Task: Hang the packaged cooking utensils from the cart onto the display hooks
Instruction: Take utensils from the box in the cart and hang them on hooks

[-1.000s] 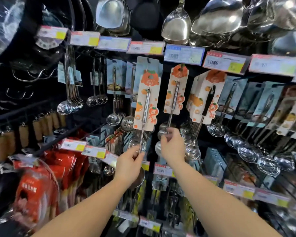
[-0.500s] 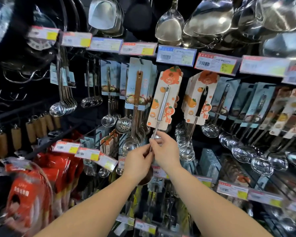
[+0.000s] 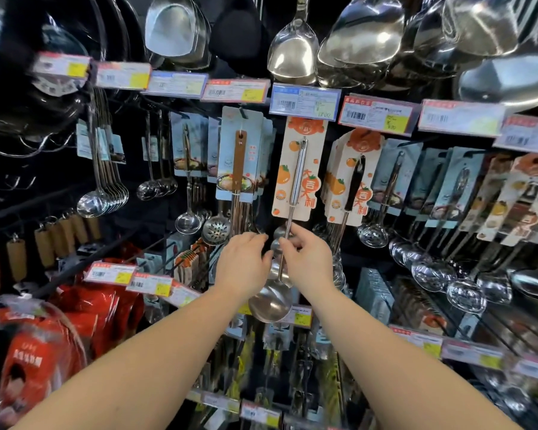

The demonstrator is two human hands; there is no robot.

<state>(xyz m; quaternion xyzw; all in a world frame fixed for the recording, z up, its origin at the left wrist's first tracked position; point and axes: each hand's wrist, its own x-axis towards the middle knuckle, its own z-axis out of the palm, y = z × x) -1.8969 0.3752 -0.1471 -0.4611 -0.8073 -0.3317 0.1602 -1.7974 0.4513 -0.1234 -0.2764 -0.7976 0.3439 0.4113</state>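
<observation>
Pinching the thin steel shaft of the packaged ladle (image 3: 294, 193), the right hand (image 3: 309, 262) has its grip closed on the metal just below the orange-printed card. Beside it, the left hand (image 3: 242, 265) hovers close to the shaft with its fingers loosely bent; whether they touch the ladle cannot be told from this view. The ladle hangs upright, its card top tucked just beneath the blue price tag (image 3: 305, 102), its bowl low between the two wrists.

By size, the wall of stock dominates: big steel spatulas (image 3: 359, 35) overhead, then the row of price tags, then carded utensils on the pegs below. A blue-carded ladle set (image 3: 241, 156) hangs just left of the held piece, and a bundle of matching orange cards (image 3: 353, 178) just right.

As a judgement, this one item looks at or very near its hook, though the hook itself is hidden behind the card, so seating is unconfirmed. The cart is out of view, so how much remains to hang cannot be judged. Neighbouring cards crowd both sides, and dangling bowls behind the hands could snag the ladle.
</observation>
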